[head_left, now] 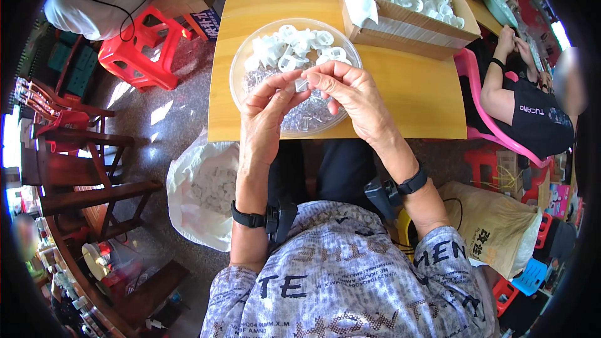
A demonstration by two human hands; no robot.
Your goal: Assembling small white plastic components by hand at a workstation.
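Over a round clear plastic tray (235,74), my two hands meet fingertip to fingertip. My left hand (268,105) pinches a small clear-and-white plastic piece (302,85) between thumb and fingers. From the other side, my right hand (354,92) is closed at the same piece, thumb against forefinger; the fingers hide part of it. White plastic ring-shaped parts (289,46) are heaped in the far half of the tray. Small transparent plastic parts (307,117) fill its near half, partly covered by my hands.
A cardboard box (400,34) full of white parts stands at the table's far right. Left of my legs, a white sack (188,213) holds more pieces. A red stool (141,50) stands at far left; a person (538,109) sits on a pink chair (476,81) at right.
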